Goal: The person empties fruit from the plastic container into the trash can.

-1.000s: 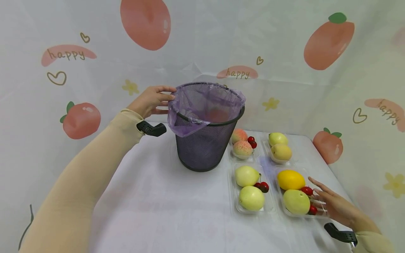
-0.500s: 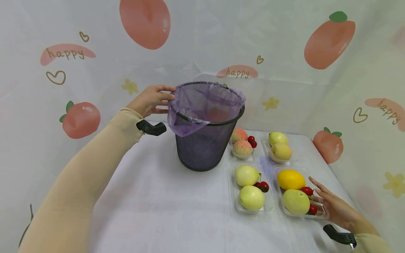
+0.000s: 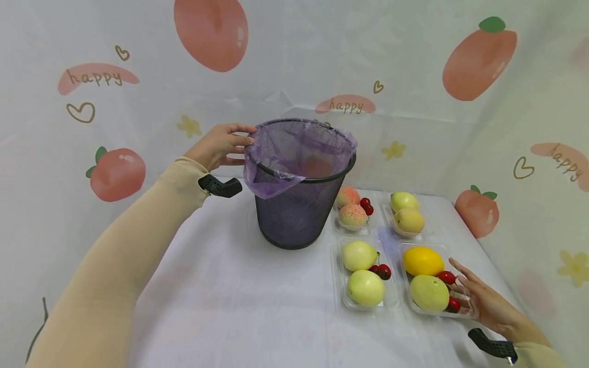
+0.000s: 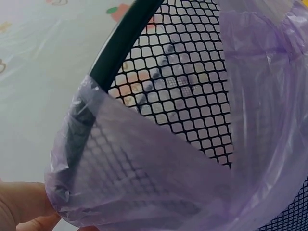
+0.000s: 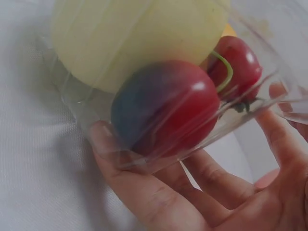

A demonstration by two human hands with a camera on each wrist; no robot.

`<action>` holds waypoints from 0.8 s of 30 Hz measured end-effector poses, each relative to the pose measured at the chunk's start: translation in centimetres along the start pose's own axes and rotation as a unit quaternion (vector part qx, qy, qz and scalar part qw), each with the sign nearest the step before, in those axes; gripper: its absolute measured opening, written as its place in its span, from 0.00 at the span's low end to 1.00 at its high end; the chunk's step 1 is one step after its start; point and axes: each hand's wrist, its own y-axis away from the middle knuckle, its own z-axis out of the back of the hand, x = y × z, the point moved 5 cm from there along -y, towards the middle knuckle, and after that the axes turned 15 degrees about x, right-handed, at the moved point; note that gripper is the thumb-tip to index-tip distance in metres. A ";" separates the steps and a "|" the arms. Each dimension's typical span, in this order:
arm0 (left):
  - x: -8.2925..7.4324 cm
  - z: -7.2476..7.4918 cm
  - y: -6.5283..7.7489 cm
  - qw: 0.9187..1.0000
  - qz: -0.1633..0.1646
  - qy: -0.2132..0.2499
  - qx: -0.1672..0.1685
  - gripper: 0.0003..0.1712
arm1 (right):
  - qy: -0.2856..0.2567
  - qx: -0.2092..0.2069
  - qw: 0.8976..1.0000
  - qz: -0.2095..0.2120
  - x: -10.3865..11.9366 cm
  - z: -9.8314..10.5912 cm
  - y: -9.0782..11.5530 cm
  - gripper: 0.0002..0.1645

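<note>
In the head view, a black mesh bin [image 3: 290, 214] with a purple plastic bag [image 3: 271, 186] over its rim stands at the table's middle back. My left hand [image 3: 218, 147] touches the bagged rim from the left, fingers extended. Bag covers only part of the rim [image 4: 127, 38] in the left wrist view. At the right, my right hand [image 3: 490, 301] rests its spread fingers against the side of a clear plastic tray [image 3: 453, 313]. A yellow oval fruit [image 3: 422, 261], a pale green round fruit [image 3: 429, 293] and small red fruits [image 5: 168, 108] lie inside.
Left of that tray, another clear tray [image 3: 346, 302] holds pale green fruit [image 3: 365, 288] and dark red cherries [image 3: 383, 271]. Behind are peaches [image 3: 353, 215] with cherries, and yellow-green fruit [image 3: 409, 221], in similar trays. A printed cloth [image 3: 276, 61] hangs behind the white table.
My right hand and the near-right tray have shifted very slightly left, with the green fruit and lower red fruit. My left hand and the bin have stayed put.
</note>
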 end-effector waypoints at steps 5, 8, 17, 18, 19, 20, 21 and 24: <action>0.0 0.0 0.0 1.000 0.002 0.003 0.001 0.24 | -0.023 -0.011 1.000 0.004 -0.1 -0.2 0.1 0.33; 0.0 0.0 0.1 1.000 0.002 0.000 0.003 0.24 | -0.038 -0.018 0.999 0.011 -0.1 -0.2 0.3 0.32; -0.1 -0.1 0.0 1.000 0.002 0.001 0.002 0.24 | -0.025 -0.045 0.997 0.050 1.0 0.2 1.0 0.30; -0.1 -0.1 0.1 1.000 0.003 0.002 0.002 0.24 | -0.025 -0.048 0.997 0.055 1.2 0.3 1.0 0.31; -0.1 -0.1 0.1 1.000 0.003 0.003 0.000 0.24 | -0.018 -0.054 0.997 0.059 1.5 0.4 1.1 0.31; -0.1 -0.1 0.1 1.000 0.003 0.003 0.001 0.24 | -0.010 -0.060 0.996 0.064 1.7 0.5 1.1 0.31; -0.1 -0.1 0.1 1.000 0.003 0.004 0.000 0.24 | -0.003 -0.065 0.995 0.069 2.0 0.6 1.2 0.31; 0.0 -0.1 0.1 1.000 0.003 0.003 0.000 0.24 | 0.005 -0.052 0.993 0.105 3.1 0.8 1.3 0.30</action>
